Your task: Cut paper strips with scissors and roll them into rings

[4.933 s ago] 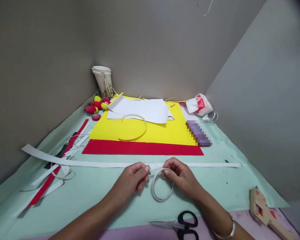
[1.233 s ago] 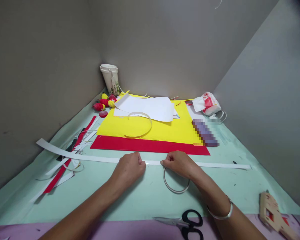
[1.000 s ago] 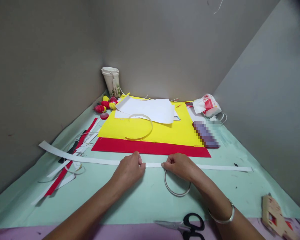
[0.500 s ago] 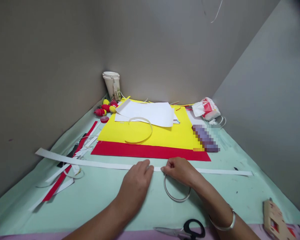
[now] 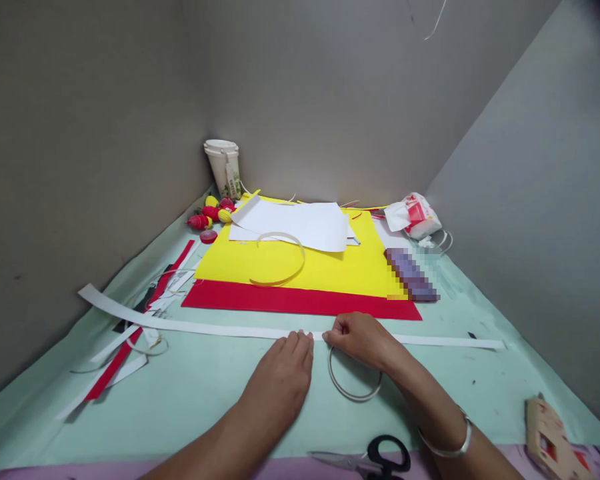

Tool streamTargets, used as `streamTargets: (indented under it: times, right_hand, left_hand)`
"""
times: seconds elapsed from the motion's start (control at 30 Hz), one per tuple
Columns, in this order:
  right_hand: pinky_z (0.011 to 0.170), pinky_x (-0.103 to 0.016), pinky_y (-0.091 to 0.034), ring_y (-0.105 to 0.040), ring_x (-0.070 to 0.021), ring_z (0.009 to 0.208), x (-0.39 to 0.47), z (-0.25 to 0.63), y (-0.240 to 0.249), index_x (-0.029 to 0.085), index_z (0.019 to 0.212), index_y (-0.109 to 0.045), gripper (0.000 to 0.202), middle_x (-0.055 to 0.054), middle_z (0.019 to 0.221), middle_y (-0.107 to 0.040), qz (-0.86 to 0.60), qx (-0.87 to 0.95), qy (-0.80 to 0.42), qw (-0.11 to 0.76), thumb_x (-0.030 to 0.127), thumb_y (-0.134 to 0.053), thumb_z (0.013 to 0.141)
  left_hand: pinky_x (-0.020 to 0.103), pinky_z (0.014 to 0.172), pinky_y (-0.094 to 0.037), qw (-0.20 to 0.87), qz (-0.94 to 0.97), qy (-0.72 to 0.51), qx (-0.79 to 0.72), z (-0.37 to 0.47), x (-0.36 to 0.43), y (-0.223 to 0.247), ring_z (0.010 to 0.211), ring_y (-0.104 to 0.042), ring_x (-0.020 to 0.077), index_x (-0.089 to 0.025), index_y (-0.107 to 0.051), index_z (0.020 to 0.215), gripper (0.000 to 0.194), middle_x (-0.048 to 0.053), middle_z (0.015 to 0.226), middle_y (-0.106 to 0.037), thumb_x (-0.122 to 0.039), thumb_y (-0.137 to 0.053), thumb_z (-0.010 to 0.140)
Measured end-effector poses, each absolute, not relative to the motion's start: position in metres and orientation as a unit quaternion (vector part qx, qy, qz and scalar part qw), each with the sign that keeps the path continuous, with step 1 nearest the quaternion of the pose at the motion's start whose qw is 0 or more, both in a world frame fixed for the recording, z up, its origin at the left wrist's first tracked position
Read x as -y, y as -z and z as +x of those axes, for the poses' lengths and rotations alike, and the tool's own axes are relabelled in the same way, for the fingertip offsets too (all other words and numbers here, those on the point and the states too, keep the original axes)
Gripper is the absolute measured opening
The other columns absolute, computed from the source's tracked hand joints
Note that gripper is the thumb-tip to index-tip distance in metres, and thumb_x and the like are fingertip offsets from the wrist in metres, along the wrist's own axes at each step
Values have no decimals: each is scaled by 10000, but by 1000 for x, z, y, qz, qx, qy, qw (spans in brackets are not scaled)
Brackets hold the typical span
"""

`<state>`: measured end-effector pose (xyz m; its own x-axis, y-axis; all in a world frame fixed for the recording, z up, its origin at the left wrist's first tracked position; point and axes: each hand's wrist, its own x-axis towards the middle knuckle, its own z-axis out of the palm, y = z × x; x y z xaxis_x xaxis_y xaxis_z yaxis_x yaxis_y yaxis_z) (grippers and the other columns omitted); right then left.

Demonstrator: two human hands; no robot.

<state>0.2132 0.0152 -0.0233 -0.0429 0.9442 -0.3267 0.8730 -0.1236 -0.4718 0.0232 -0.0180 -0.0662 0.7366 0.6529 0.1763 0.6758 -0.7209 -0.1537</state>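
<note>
A long white paper strip (image 5: pixel 220 329) runs crosswise over the table, its left end curling up over scraps. With fingers drawn together, my left hand (image 5: pixel 283 370) bears on the strip near its middle; its fingertips are partly hidden. Just to the right, my right hand (image 5: pixel 357 340) pinches the same strip between thumb and curled fingers. A thin grey ring (image 5: pixel 355 399) lies beneath my right hand, its upper part covered. Scissors with black handles (image 5: pixel 387 457) rest at the near edge, blades pointing left.
Behind the strip lie red sheet (image 5: pixel 300 303), yellow sheet (image 5: pixel 340 277) and white paper (image 5: pixel 295 223). Paper scraps (image 5: pixel 125 353) are at left, yarn-like bundles (image 5: pixel 205 220) and a lidded cup (image 5: pixel 224 167) behind. A tissue pack (image 5: pixel 420 217) and beige tool (image 5: pixel 553 430) sit right.
My left hand has shifted slightly right, its fingers now closer together on the strip. The strip's left end has risen a little. My right hand stays in place.
</note>
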Motion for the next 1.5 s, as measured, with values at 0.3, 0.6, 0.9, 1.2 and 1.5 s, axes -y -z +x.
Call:
streamTargets:
  times: [0.3,0.6,0.9,1.2,1.5]
  right_hand:
    - [503,-239,-291,-518,-134,582,-15,213,23,186,642,-578,211,-18,649,-644,-689,660,-292,59,360,-561,762]
    - [509,-241,-294,-516,-134,586,-15,213,24,194,636,-581,199,-10,654,-649,-690,664,-282,61,351,-563,757]
    - [495,-241,-289,-497,-128,561,-15,215,25,189,626,-571,222,-10,627,-631,-692,659,-288,62,369,-566,756]
    - [500,-235,-309,-513,-120,542,-16,222,30,180,671,-598,266,-5,611,-630,-672,665,-316,72,402,-541,805]
    - [476,-200,-424,-578,-97,512,-10,240,25,169,924,-525,333,2,737,-613,-560,558,-591,161,498,-516,870]
  left_hand:
    - [396,968,-461,172,-911,39,373,32,34,71,1191,-555,301,-19,-570,1262,506,221,1295,-576,-50,-407,784]
    - [437,1040,-388,167,-899,67,400,34,31,69,1159,-569,289,-67,-598,1246,484,166,1258,-619,-83,-405,803]
    - [452,1061,-332,109,-912,34,393,30,25,63,1174,-524,275,-82,-517,1325,514,158,1246,-610,-52,-358,837]
    - [475,951,-393,60,-919,6,390,31,20,52,1076,-539,291,-150,-443,1379,540,137,1176,-607,-64,-394,848]
    - [394,754,-428,3,-928,28,371,41,8,34,885,-540,267,-104,-576,1202,366,125,966,-606,-87,-406,878]
